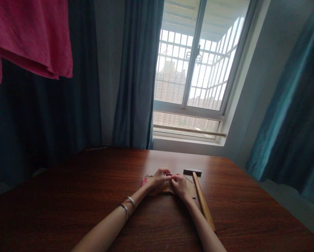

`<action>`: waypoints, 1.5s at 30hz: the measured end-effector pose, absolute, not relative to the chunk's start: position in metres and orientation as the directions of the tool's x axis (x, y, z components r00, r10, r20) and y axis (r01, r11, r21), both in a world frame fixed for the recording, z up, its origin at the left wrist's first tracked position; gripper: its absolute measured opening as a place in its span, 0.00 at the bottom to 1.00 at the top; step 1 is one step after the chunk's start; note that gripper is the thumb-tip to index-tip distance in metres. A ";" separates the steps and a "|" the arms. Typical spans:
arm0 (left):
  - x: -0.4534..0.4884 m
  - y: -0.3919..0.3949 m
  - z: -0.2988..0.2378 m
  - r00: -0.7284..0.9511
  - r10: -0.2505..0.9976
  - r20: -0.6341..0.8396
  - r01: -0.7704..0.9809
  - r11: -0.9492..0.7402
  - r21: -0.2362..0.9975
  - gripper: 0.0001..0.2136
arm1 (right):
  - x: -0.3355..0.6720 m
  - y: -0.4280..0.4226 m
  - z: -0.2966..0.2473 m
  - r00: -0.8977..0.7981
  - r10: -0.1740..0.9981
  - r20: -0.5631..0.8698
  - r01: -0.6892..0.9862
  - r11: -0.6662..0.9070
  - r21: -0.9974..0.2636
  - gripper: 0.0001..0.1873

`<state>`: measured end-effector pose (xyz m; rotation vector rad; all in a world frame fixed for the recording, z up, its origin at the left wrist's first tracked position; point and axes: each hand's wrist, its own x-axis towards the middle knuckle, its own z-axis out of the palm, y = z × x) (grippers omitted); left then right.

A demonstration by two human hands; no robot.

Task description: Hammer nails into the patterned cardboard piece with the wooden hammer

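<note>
Toward far edge of table (93,175), head view: flat tan piece (192,189), hammer (202,199) just right of it.
Hands: left hand (160,177) and right hand (180,186) over it, nearly together, fingers curled at small dark-red piece (167,173); whether clamped, cannot tell.
Tan piece: likely light, fairly stiff; best held by short ends.
</note>
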<state>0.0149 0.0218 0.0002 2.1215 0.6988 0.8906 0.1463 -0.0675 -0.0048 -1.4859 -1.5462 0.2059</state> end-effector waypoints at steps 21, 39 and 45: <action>0.012 0.012 0.011 0.600 0.738 0.308 0.252 -0.540 0.803 0.13 | 0.213 -0.161 0.033 0.486 0.873 0.052 0.865 -0.472 -0.170 0.18; 0.012 0.010 0.013 0.590 0.749 0.302 0.247 -0.523 0.816 0.12 | 0.210 -0.159 0.077 0.200 0.967 -0.156 -0.204 -0.114 -0.972 0.15; 0.011 0.010 0.013 0.599 0.730 0.328 0.230 -0.550 0.803 0.12 | 0.188 -0.168 0.080 0.032 0.989 -0.141 -0.161 -0.134 -0.978 0.17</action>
